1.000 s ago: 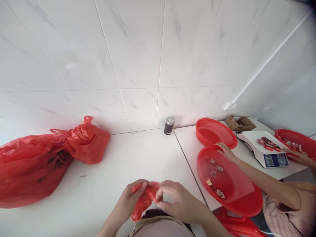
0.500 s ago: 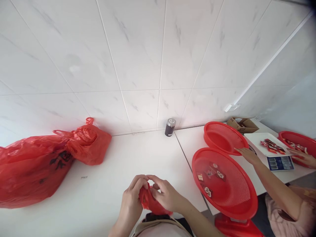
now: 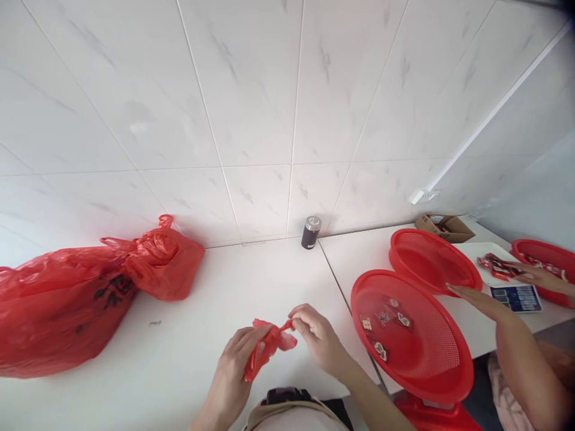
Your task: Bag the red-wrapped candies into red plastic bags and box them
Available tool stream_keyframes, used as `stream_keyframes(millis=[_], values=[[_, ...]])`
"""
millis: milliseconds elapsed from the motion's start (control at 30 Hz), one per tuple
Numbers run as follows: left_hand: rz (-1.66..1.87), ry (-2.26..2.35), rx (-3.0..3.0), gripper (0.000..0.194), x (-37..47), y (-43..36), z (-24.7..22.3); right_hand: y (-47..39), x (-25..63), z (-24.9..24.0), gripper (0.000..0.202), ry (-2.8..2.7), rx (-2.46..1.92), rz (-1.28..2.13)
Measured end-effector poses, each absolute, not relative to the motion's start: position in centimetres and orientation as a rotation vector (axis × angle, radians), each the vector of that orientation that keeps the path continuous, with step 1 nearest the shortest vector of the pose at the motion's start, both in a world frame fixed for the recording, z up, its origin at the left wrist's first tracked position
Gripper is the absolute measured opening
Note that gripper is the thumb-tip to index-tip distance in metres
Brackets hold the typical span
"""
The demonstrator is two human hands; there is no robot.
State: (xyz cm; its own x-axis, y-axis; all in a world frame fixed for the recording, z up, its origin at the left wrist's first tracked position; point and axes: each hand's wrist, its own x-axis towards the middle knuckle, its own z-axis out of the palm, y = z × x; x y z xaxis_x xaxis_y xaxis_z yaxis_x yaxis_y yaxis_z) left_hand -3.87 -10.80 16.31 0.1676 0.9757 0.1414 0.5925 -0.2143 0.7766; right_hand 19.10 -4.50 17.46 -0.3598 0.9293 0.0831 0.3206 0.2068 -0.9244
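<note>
A crumpled red plastic bag (image 3: pixel 265 352) is held between my two hands above the white table (image 3: pixel 188 359). My left hand (image 3: pixel 234 365) is wrapped round its left part. At the other side, the fingertips of my right hand (image 3: pixel 318 338) pinch a thin twisted end of the bag. To the right of my right hand stands a large red basket (image 3: pixel 422 353) with several small wrapped packets (image 3: pixel 404 320) in its left part.
Stuffed red bags (image 3: pixel 67 305) lie at the left. A dark can (image 3: pixel 311 232) stands by the wall. At the right are another red basket (image 3: pixel 431 260), a cardboard box (image 3: pixel 444 226), a scale (image 3: pixel 516 298) with packets, and a person's hand (image 3: pixel 536 275) and arm (image 3: pixel 512 323).
My right hand has moved up and right, drawing out an end of the red bag. The far basket has shifted right with the person's hand, and their other hand now reaches the packets on the scale.
</note>
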Motion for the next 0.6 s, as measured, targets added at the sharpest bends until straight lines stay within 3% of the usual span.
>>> stream_keyframes(millis=[133,300,467,600], values=[[0.824,1.587,1.783,0.035,-5.2,-11.7,15.2,-1.2,21.9,13.5,0.032,-1.666,-1.557,0.870],[0.913,1.472,1.499,0.038,-3.2,-12.4,16.3,-1.0,21.3,10.7,0.035,-1.546,-1.669,0.922],[0.959,1.319,1.255,0.047,-1.0,-11.9,18.8,-3.2,17.8,12.7,0.038,-1.296,-1.370,1.148],[0.978,1.396,1.249,0.047,-0.8,-11.3,19.2,-4.6,16.9,16.4,0.035,-1.405,-1.278,1.193]])
